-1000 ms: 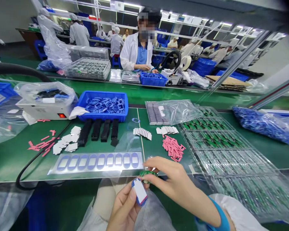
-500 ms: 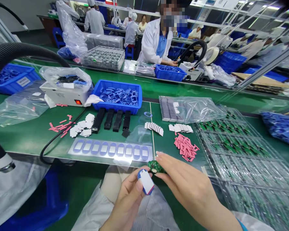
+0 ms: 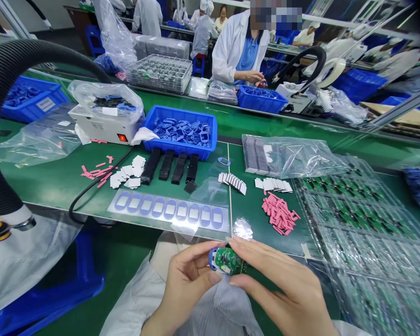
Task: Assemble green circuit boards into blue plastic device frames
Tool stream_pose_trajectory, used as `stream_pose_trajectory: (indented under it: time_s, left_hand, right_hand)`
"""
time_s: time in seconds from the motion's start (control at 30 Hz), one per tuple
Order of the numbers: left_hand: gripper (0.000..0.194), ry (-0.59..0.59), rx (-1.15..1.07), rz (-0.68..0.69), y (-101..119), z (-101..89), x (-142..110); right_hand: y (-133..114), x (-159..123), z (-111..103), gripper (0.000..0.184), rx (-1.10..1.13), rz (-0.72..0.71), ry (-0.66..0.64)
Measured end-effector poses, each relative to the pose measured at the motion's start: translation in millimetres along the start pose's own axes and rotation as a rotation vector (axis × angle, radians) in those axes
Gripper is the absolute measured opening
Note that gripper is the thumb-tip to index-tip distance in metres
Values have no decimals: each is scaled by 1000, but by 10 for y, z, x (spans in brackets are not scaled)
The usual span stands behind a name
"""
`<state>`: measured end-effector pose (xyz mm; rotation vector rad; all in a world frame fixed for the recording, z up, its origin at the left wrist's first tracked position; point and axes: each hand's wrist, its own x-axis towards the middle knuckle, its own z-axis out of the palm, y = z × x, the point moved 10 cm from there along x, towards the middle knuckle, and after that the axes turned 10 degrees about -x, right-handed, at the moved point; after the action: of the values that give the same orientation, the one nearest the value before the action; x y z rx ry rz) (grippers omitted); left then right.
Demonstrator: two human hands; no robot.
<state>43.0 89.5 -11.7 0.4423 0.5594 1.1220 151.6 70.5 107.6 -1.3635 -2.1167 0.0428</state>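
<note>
Between my two hands, just off the table's front edge, is a small green circuit board point(image 3: 231, 259) with chips facing up. My right hand point(image 3: 280, 280) pinches its right end between thumb and fingers. My left hand point(image 3: 189, 275) grips a blue plastic frame point(image 3: 211, 259) at the board's left end. The board lies over the frame and hides most of it, along with the white pad seen in it before. Close ahead of the hands sits a crumpled clear piece point(image 3: 242, 228). A sheet of oval stickers point(image 3: 168, 210) lies along the front edge.
Pink strips point(image 3: 280, 213) lie heaped at the right, beside plastic trays of boards point(image 3: 357, 210). A blue bin point(image 3: 180, 130) of blue frames stands behind several black pads point(image 3: 179, 168). A black hose point(image 3: 7, 60) arches at the left. Across the bench a person in white point(image 3: 240, 46) works.
My right hand has brought the green board left onto the blue frame, covering the white pad. The view has shifted slightly, and the crumpled clear piece now shows.
</note>
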Motion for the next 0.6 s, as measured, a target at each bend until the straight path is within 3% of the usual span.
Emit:
stream_pose_trajectory:
  time_s: [0.23, 0.43, 0.6]
  left_hand:
    - [30, 78, 81, 60, 58, -72, -7]
    - [31, 49, 188, 158, 177, -46, -6]
    - [37, 183, 162, 100, 130, -164, -12]
  right_hand:
    - [-106, 18, 6, 52, -54, -76, -16]
    - [-127, -6, 18, 53, -43, -119, -35]
    - [-176, 6, 12, 52, -109, -175, -5]
